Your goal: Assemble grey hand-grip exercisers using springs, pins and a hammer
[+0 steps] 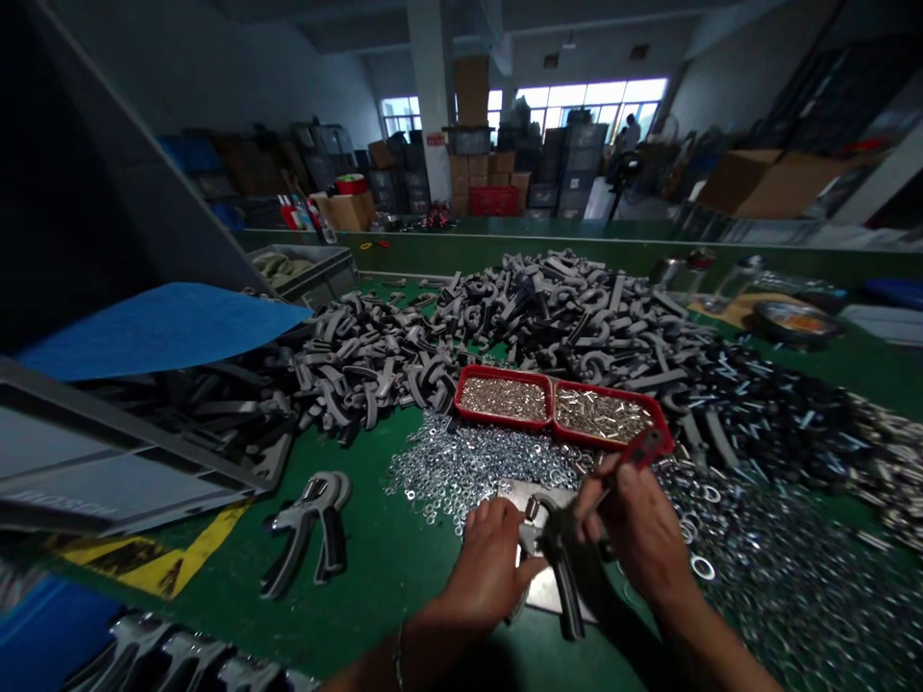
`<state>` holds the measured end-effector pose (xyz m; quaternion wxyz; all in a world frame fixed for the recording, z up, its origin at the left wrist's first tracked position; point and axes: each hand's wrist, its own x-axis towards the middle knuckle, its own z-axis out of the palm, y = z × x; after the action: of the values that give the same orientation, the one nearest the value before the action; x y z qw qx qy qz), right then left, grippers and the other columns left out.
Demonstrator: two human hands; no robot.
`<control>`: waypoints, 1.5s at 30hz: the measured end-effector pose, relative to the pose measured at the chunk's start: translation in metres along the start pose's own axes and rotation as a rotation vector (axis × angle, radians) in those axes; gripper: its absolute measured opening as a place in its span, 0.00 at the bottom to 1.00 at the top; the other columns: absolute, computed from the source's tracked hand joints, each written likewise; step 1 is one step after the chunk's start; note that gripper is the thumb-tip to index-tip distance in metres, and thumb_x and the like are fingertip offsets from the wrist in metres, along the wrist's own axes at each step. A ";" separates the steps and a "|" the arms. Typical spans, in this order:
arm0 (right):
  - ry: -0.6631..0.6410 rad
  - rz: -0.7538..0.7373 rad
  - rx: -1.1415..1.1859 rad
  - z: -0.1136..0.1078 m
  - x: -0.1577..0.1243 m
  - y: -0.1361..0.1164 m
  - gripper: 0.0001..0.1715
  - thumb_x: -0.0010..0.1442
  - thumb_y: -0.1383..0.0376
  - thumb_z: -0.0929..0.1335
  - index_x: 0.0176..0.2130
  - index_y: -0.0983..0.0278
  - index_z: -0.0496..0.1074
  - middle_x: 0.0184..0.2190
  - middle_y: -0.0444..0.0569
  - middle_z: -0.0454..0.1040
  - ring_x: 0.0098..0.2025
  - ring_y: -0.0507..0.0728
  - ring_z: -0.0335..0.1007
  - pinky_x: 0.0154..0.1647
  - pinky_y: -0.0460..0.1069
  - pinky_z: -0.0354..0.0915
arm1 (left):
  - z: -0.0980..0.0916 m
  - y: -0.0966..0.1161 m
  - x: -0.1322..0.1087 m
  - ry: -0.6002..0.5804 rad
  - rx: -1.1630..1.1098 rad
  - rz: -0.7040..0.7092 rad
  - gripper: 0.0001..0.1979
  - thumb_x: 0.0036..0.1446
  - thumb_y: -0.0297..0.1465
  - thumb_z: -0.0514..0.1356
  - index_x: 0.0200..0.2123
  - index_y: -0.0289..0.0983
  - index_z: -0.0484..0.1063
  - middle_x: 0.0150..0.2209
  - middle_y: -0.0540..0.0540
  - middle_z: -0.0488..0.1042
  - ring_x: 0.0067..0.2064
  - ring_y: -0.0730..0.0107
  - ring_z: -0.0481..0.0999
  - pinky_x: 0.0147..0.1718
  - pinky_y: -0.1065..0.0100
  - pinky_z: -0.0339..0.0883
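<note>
Green desk (404, 567) runs from a loose hand grip trainer (310, 529) at lower left — then the left hand (490, 567) closes on a second trainer (559, 577) on a steel plate (544, 601), while the right hand (638, 533) pinches a red-handled tool (641, 450). A slip could scatter the zinc washers (461, 471) around them.
</note>
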<state>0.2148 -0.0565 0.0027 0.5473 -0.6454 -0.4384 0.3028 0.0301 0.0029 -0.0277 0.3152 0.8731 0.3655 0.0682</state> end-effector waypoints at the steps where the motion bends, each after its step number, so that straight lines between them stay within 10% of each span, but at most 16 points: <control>1: 0.050 0.008 -0.112 -0.016 0.006 0.008 0.22 0.70 0.48 0.50 0.43 0.57 0.61 0.25 0.42 0.74 0.22 0.55 0.68 0.28 0.50 0.68 | -0.002 -0.001 -0.001 0.006 -0.011 0.027 0.22 0.56 0.35 0.66 0.52 0.39 0.68 0.53 0.42 0.68 0.55 0.52 0.64 0.55 0.54 0.58; 5: 0.050 0.064 -0.533 -0.092 0.030 0.047 0.22 0.57 0.43 0.66 0.31 0.58 0.69 0.24 0.48 0.76 0.28 0.62 0.74 0.31 0.54 0.67 | -0.030 -0.010 0.024 0.042 0.109 0.177 0.18 0.62 0.37 0.62 0.54 0.40 0.68 0.52 0.43 0.72 0.53 0.57 0.69 0.55 0.56 0.61; 8: 0.071 -0.055 -0.733 -0.122 0.047 0.044 0.18 0.58 0.50 0.67 0.39 0.60 0.73 0.35 0.55 0.79 0.37 0.67 0.75 0.39 0.58 0.67 | -0.071 -0.018 0.082 0.068 0.354 0.229 0.10 0.69 0.33 0.53 0.46 0.39 0.73 0.46 0.45 0.76 0.50 0.62 0.72 0.55 0.59 0.63; 15: -0.147 -0.442 -1.044 -0.029 0.124 -0.005 0.12 0.65 0.65 0.65 0.32 0.61 0.75 0.36 0.50 0.77 0.46 0.60 0.69 0.47 0.52 0.64 | -0.119 -0.036 0.195 0.082 0.623 0.089 0.15 0.64 0.36 0.60 0.50 0.33 0.71 0.50 0.41 0.73 0.47 0.61 0.76 0.46 0.55 0.73; 21: -0.214 -0.438 -1.154 0.032 0.179 0.018 0.09 0.65 0.61 0.69 0.39 0.66 0.74 0.41 0.48 0.76 0.47 0.58 0.72 0.50 0.58 0.67 | -0.105 -0.056 0.188 0.133 0.717 0.089 0.12 0.65 0.34 0.60 0.47 0.33 0.72 0.47 0.43 0.75 0.48 0.61 0.76 0.48 0.53 0.71; 45: -0.099 -0.197 -0.972 0.044 0.185 0.026 0.18 0.66 0.59 0.69 0.52 0.65 0.71 0.52 0.53 0.73 0.49 0.60 0.73 0.50 0.60 0.70 | -0.092 -0.058 0.190 0.230 0.556 -0.031 0.15 0.64 0.36 0.60 0.51 0.34 0.71 0.50 0.41 0.73 0.49 0.59 0.75 0.48 0.52 0.71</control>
<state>0.2628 0.1283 -0.0151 0.1877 -0.7663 -0.6131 0.0405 0.1008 0.2095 -0.0111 0.0217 0.9069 0.4166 0.0590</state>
